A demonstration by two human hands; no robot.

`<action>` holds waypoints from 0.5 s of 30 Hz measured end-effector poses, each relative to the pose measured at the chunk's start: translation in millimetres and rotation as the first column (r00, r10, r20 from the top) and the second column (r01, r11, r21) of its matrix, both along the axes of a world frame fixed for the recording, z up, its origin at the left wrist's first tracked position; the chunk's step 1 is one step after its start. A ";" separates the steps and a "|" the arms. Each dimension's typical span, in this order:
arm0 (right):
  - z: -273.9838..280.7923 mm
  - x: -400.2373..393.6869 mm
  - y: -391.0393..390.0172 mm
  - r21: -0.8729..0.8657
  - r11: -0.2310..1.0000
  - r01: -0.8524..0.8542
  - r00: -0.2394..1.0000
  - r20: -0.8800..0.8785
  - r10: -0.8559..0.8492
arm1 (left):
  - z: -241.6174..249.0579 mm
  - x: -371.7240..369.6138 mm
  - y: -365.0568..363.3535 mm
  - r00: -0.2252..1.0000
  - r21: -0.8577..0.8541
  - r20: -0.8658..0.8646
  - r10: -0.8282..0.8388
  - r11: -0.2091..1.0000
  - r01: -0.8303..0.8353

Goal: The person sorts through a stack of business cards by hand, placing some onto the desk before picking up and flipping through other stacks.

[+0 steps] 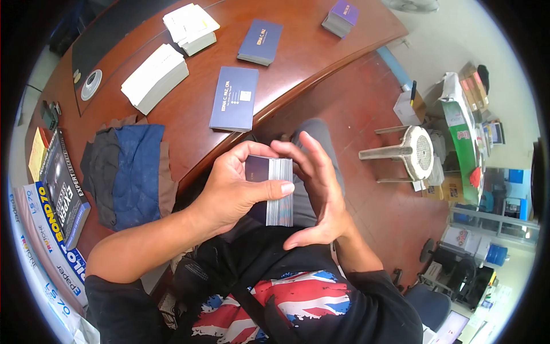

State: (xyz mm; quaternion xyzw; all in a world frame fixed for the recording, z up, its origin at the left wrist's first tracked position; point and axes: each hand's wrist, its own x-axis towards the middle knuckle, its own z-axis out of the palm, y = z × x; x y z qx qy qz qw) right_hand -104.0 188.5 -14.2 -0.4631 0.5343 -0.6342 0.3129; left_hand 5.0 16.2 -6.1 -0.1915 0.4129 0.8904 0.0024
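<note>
A thick stack of dark business cards [280, 202] is in my left hand [240, 180], edges toward me. My left thumb lies across the stack, and the fingers go behind it at the top. My right hand [321, 192] curves round the right side with thumb and fingers apart; its fingertips are close to the stack's top corner. On the table just beyond are a pile of dark blue cards [234, 103] with white print and a second blue pile [260, 43].
The brown table [197, 135] also bears white card stacks [153, 77], a purple-topped stack [342, 17], folded cloths [137, 172], a black book [64, 183] and paper reams [48, 241]. A white stool [417, 152] stands on the red floor at the right.
</note>
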 end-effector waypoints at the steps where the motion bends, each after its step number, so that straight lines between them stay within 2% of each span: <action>1: 0.7 0.1 -0.1 -0.015 1.000 0.005 0.996 0.086 -0.004 | -1.0 0.7 -0.5 1.000 -0.015 0.003 0.011 1.000 -0.011; 3: -5.8 3.4 2.1 0.051 0.992 0.115 0.938 0.324 -0.125 | -0.8 0.8 -1.0 0.999 -0.074 -0.029 0.033 0.997 -0.035; 6: -5.3 -0.4 10.2 0.131 0.990 0.045 0.786 0.607 -0.116 | -1.3 -0.4 -0.8 0.998 -0.120 -0.041 0.040 0.992 -0.045; 9: -4.2 0.8 16.3 0.148 0.986 -0.080 0.691 0.721 -0.052 | 0.7 0.5 -0.5 1.000 -0.102 -0.006 0.025 0.994 -0.026; 15: -4.0 3.0 11.1 0.147 0.989 0.005 0.726 0.680 -0.105 | 0.5 -0.5 -0.6 0.999 -0.047 -0.002 0.037 0.998 -0.037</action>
